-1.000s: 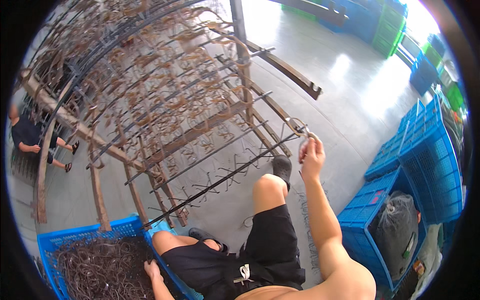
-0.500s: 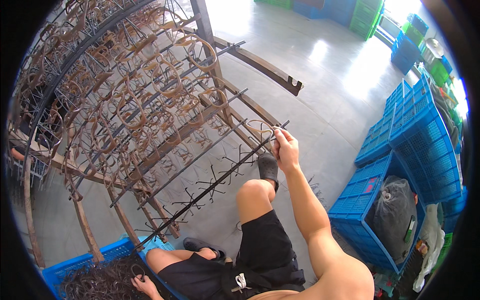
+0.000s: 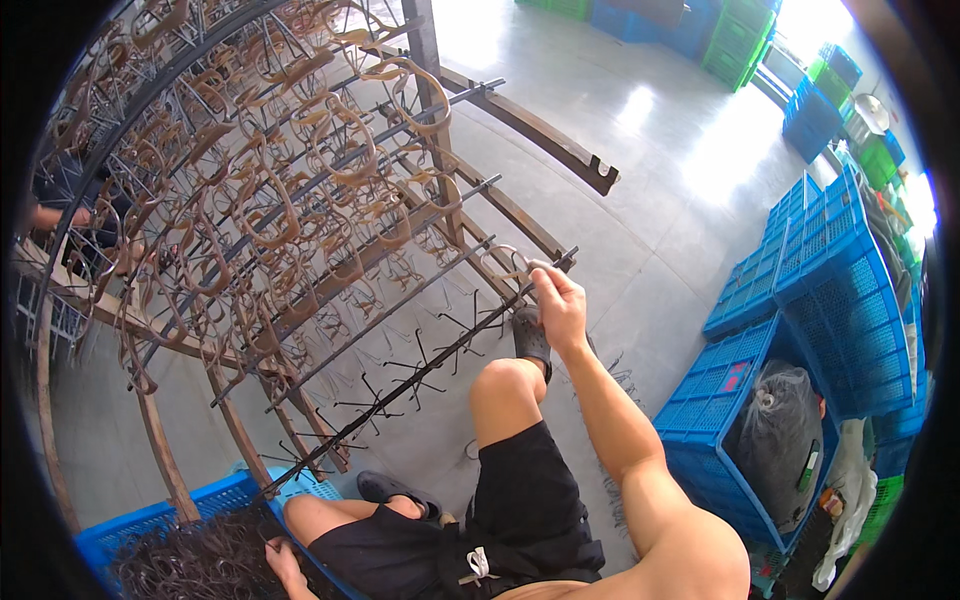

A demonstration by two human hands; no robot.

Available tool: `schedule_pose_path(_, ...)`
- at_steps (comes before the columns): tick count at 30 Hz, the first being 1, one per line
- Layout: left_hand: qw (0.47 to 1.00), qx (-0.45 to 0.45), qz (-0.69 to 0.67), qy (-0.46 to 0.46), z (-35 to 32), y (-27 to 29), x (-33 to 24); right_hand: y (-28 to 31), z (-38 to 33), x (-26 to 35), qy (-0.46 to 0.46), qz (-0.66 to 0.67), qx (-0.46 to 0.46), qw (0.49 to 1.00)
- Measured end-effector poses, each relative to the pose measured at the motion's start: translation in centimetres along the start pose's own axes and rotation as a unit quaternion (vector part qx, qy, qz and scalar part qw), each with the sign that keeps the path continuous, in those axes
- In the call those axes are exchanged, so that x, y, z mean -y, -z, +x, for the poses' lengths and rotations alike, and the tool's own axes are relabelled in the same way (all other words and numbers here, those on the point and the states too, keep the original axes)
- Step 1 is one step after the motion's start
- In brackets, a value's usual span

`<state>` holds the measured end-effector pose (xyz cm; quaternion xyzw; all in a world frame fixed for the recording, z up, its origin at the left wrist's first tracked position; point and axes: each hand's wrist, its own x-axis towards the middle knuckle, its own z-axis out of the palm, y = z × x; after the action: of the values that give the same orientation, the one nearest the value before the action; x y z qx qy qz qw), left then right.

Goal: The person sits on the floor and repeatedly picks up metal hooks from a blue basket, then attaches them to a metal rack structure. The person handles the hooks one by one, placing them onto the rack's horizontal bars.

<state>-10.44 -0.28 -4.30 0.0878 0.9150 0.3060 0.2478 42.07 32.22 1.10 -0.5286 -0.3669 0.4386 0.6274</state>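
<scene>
The right hand [image 3: 560, 305], arm stretched forward, pinches 1 metal ring [image 3: 503, 262] at the rack bar [image 3: 400, 390]. The left hand [image 3: 283, 560] reaches into the blue crate [image 3: 150, 520]; its grip seems closed, though cannot be told.

arms: both forearms bare, no sleeves, no watch or bands showing
right hand [image 3: 560, 308]: bare, no glove, no rings visible
left hand [image 3: 283, 561]: bare, no glove, only partly in view at the lower edge
shorts [image 3: 520, 500]: black, ending above the knee, with a pale drawstring or tag at the waist
legs: bare below the shorts
footwear: dark slip-on clogs [image 3: 531, 338], one on each foot
</scene>
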Motion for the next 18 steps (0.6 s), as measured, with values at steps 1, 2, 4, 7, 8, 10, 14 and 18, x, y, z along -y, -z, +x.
schedule_pose_path(1, 1.000, 0.003, -0.010, -0.022, 0.3, 0.5, 0.7, -0.6, -0.4, 0.0, 0.027, -0.029, 0.014, 0.999)
schedule_pose_path(2, 0.999, 0.006, -0.019, -0.045, 0.4, 0.9, 1.2, -0.7, -0.6, 0.0, 0.020, -0.033, 0.022, 0.999)
schedule_pose_path(4, 0.998, 0.006, -0.052, -0.046, -0.2, 1.3, 0.6, -0.5, -0.8, 0.3, 0.010, -0.041, 0.034, 0.999)
schedule_pose_path(7, 0.990, -0.023, -0.120, -0.068, -0.6, 2.0, 0.2, -0.1, -0.2, 0.0, 0.044, -0.069, 0.022, 0.996)
schedule_pose_path(8, 0.986, -0.036, -0.147, -0.064, -1.0, 2.3, 0.0, 0.2, -0.1, -0.3, 0.042, -0.080, 0.019, 0.996)
schedule_pose_path(10, 0.974, -0.063, -0.208, -0.056, -1.9, 2.9, -0.6, -0.3, 0.2, -1.0, 0.072, -0.056, -0.006, 0.996)
schedule_pose_path(14, 0.953, -0.059, -0.297, -0.034, -4.2, 3.1, -2.6, 0.6, 0.9, -1.0, 0.115, -0.081, -0.032, 0.990)
schedule_pose_path(18, 0.905, -0.034, -0.420, -0.062, -6.4, 4.1, -3.3, 0.5, 1.1, 0.5, -0.007, -0.078, -0.012, 0.997)
